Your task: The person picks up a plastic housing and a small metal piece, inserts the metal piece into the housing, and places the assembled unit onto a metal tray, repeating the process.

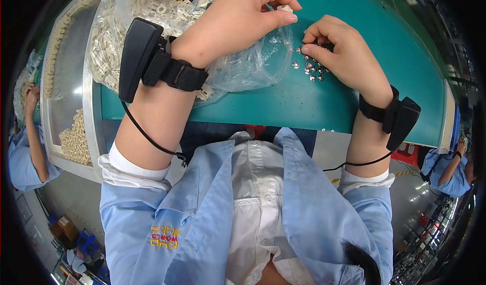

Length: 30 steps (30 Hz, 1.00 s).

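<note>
While the left hand (243, 13) pinches a small cream plastic part (284, 8) between its thumb and fingers, the right hand (347, 50) curls its fingers over a little heap of shiny metal pieces (307, 65). I cannot tell if it grips one. The cream part is up above the table, near the right hand. Under the left arm lies a clear plastic bag (255, 72) full of more cream parts (105, 60). The bag and heap sit on a green tabletop (304, 108). Further left, a pale-edged tray (94, 108) holds cream pieces (75, 141).
</note>
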Available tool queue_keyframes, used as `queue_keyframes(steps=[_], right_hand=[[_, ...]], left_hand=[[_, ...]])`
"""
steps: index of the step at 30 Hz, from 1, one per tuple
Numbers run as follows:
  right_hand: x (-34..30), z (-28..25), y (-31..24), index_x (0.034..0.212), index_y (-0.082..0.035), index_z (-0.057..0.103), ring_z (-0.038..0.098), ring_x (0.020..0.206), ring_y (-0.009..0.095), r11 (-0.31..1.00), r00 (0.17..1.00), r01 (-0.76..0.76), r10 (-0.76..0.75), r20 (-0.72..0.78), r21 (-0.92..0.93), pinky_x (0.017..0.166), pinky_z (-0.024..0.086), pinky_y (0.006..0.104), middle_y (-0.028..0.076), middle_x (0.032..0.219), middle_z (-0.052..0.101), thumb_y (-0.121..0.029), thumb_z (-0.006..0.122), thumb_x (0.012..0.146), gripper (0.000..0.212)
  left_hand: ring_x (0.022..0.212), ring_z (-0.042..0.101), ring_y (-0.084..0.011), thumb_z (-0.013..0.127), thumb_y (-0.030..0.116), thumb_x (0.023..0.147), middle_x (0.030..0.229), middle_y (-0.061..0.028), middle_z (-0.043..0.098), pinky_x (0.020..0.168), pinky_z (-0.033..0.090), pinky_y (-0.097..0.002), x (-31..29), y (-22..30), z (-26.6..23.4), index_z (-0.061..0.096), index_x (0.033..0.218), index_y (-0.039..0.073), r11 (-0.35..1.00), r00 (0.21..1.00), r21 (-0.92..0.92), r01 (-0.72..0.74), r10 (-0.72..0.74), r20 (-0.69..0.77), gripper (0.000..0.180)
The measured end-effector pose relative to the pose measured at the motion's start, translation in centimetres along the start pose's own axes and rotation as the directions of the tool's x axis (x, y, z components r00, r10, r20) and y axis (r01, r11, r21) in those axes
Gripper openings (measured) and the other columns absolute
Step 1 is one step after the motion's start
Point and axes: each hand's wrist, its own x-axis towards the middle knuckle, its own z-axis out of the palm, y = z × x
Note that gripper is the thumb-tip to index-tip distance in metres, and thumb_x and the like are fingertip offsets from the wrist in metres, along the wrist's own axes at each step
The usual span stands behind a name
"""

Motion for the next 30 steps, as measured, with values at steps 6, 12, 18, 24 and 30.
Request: queue_keyframes(steps=[6,12,18,24,30], right_hand=[[0.1,0.6,-0.3,0.083,-0.002,0.057,0.051,0.072,0.018,0.983,0.996,0.061,-0.07,-0.046,-0.171,0.062,0.041,0.0286,0.006,0.079,0.051,-0.006,0.064,0.078,0.009],[0.1,0.4,-0.4,0.082,-0.002,0.057,0.051,0.073,0.022,0.984,0.995,0.065,-0.077,-0.066,-0.168,0.064,0.042,0.0316,0.008,0.077,0.051,-0.006,0.063,0.077,0.009],[0.0,0.7,-0.8,0.082,-0.002,0.057,0.052,0.073,0.024,0.95,0.983,0.057,-0.107,-0.151,-0.306,0.065,0.042,0.0333,0.008,0.075,0.051,-0.007,0.063,0.078,0.009],[-0.1,0.8,-0.8,0.078,-0.003,0.059,0.056,0.079,0.028,0.947,0.985,0.049,-0.099,-0.141,-0.317,0.07,0.045,0.0384,0.01,0.075,0.056,-0.011,0.062,0.078,0.009],[-0.2,0.1,-0.7,0.081,-0.002,0.057,0.052,0.074,0.025,0.992,0.994,0.084,-0.09,-0.056,-0.099,0.065,0.042,0.0346,0.009,0.075,0.052,-0.007,0.064,0.077,0.01]], left_hand=[[0.065,0.047,-0.0059,0.056,0.01,0.088,0.072,-0.0001,0.055,0.059,0.041,-0.0213,0.0,-0.1,0.0,0.059,0.102,-0.002,1.0,1.0,-0.009,-0.01,0.01,0.001,0.019],[0.065,0.048,-0.0062,0.056,0.01,0.087,0.072,-0.001,0.055,0.059,0.041,-0.0217,0.0,0.0,-0.1,0.059,0.102,-0.002,0.999,0.999,-0.01,0.041,-0.041,0.001,0.019],[0.064,0.048,-0.007,0.057,0.011,0.087,0.071,-0.0019,0.056,0.059,0.042,-0.0223,-0.2,0.5,0.0,0.06,0.101,-0.002,0.996,1.0,0.092,-0.02,0.021,-0.009,0.02],[0.065,0.05,-0.0081,0.057,0.012,0.087,0.071,-0.0034,0.057,0.06,0.042,-0.023,-0.3,0.9,0.0,0.06,0.101,-0.001,0.991,1.0,0.133,0.005,-0.003,-0.017,0.02],[0.066,0.051,-0.009,0.057,0.012,0.086,0.072,-0.005,0.058,0.061,0.043,-0.0237,-0.2,0.5,0.0,0.06,0.102,-0.001,0.997,0.999,0.072,0.042,-0.042,-0.003,0.021]])
